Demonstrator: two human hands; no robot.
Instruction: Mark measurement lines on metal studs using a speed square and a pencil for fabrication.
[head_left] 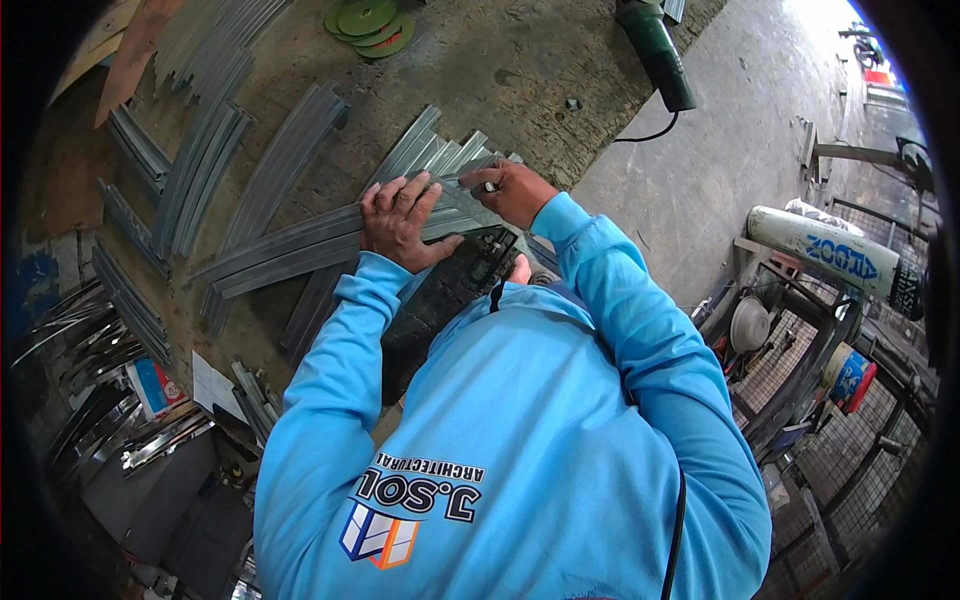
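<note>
My left hand [405, 222] lies with its fingers spread on a long galvanized metal channel [290, 252] that runs to the left over the wooden bench top. Just to its right, my right hand [512, 194] is closed in a pinch at the channels' ends. A small pale tip shows between its fingers, but I cannot make out what it is. Beyond both hands more short metal channels [425, 140] lie side by side at a slant. Close to my body, below the hands, is a dark, worn block-like object [430, 315], partly hidden by my sleeve and shirt.
Bundles of metal channels [205, 180] cover the bench's left side. Green cutting discs [370, 22] lie at the far side, and a green angle grinder [655, 55] rests at the right edge, its cord hanging. On the right stand a white gas cylinder [815, 245] and a mesh rack [800, 330].
</note>
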